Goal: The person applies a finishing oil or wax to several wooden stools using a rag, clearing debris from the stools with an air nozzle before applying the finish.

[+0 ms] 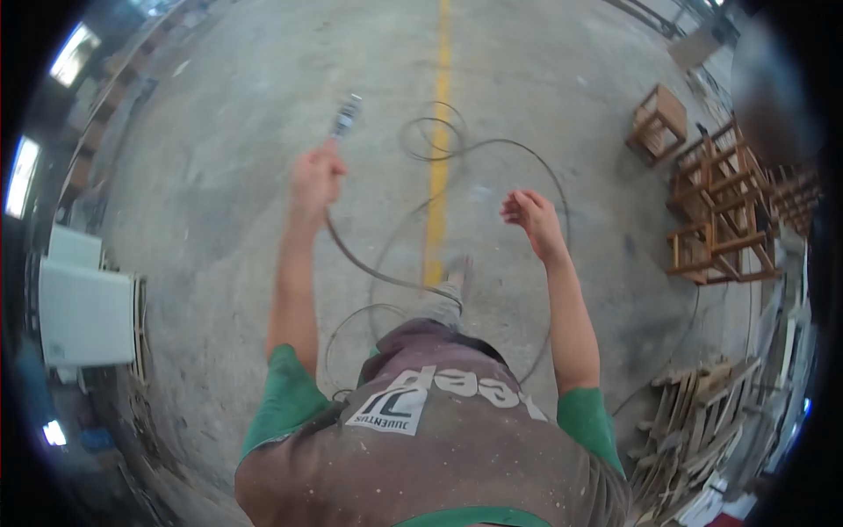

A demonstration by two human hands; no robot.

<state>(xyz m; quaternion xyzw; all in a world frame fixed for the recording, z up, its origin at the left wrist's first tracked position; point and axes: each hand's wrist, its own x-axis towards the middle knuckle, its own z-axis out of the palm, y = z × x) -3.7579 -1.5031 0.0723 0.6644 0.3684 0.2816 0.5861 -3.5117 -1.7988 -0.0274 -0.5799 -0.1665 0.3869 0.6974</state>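
My left hand is closed around the handle of a metallic tool, whose silvery end points up and away from me. A dark hose runs down from that hand toward my legs. More of the hose lies in loops on the concrete floor. My right hand is raised over the floor on the right, its fingers curled in; whether anything small is between them cannot be made out.
A yellow line runs along the floor. At the right stand a small wooden stool and stacked wooden frames, with a pile of wood pieces below. White panels are at the left.
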